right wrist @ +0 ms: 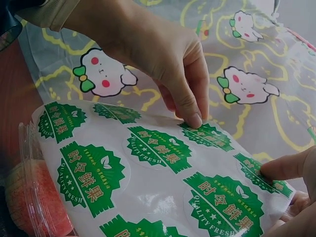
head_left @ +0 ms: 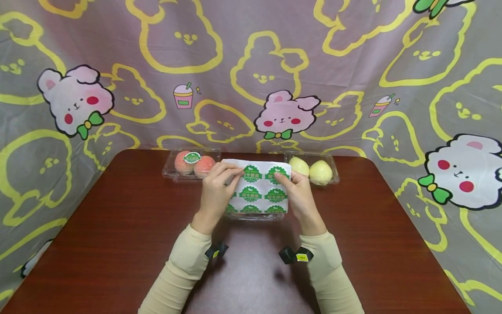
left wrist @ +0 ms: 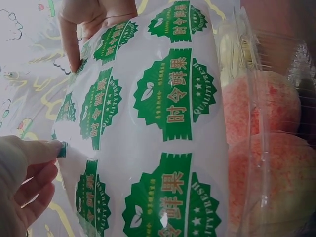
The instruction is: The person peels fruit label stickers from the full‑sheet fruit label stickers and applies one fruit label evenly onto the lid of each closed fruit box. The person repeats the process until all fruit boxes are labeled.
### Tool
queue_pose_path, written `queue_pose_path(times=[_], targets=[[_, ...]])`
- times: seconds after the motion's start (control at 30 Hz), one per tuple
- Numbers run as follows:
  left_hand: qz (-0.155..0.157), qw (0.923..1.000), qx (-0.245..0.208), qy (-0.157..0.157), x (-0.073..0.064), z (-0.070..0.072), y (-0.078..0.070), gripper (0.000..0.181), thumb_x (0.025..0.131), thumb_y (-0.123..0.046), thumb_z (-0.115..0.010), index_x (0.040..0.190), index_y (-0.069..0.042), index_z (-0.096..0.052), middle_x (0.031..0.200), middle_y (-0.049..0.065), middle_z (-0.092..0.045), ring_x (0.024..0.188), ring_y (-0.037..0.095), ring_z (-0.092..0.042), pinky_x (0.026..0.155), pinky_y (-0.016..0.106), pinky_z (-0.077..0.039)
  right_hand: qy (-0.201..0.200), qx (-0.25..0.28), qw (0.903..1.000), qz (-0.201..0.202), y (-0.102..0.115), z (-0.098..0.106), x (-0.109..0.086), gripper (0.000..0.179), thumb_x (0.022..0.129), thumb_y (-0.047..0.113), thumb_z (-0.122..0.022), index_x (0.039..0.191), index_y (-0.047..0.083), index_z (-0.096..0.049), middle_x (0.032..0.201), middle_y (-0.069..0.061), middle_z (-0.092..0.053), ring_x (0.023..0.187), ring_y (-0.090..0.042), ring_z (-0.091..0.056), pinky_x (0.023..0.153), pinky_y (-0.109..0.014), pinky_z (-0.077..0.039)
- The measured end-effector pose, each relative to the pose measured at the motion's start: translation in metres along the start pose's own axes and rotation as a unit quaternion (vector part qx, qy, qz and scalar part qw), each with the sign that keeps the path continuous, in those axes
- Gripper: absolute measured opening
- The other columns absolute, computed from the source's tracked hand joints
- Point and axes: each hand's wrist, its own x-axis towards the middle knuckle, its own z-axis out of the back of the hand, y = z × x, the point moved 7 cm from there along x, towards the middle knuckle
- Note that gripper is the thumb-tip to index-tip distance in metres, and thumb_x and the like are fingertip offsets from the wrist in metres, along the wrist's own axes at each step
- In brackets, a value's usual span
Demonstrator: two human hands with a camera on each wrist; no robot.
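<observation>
This was a curtained-off table nook, the wider room impossible to tell: cartoon-printed cloth (head_left: 337,65) hung across the top and both sides of the head view, around a reddish-brown table (head_left: 117,244) in the lower half.

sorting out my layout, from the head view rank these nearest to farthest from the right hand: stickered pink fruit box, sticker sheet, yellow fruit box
1. Sticker sheet: held in the right hand.
2. Yellow fruit box: just beyond that hand, back right.
3. Stickered pink fruit box: across the table, back left.
</observation>
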Motion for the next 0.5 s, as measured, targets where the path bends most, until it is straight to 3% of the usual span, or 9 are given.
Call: queue_pose_path(times=[0.3,0.5], targets=[[-0.012,0.9999,-0.007,0.004,0.0006,-0.0008,-0.0015,0.007,0.08,-0.004,-0.076,0.087,-0.004,-0.076,0.082,0.008,-0.074,0.079,0.021,-0.067,0.077,0.032,-0.055,-0.012,0.022,0.9995,-0.019,-0.0015,0.003,0.0016,0.019,0.096,0.008,-0.054,0.082,0.014,-0.065,0.066,0.012,-0.07,0.062,-0.002,-0.067,0.06,-0.019,-0.055],[-0.022,0.9996,-0.017,0.003,0.0009,-0.0006,-0.0029,0.007,0.08,-0.004,-0.075,0.087,-0.004,-0.076,0.083,0.007,-0.074,0.077,0.019,-0.066,0.073,0.03,-0.054,-0.014,0.038,0.9989,-0.023,-0.0028,0.0045,0.0035,0.019,0.096,0.008,-0.053,0.083,0.015,-0.065,0.066,0.011,-0.07,0.062,-0.004,-0.067,0.059,-0.02,-0.055]])
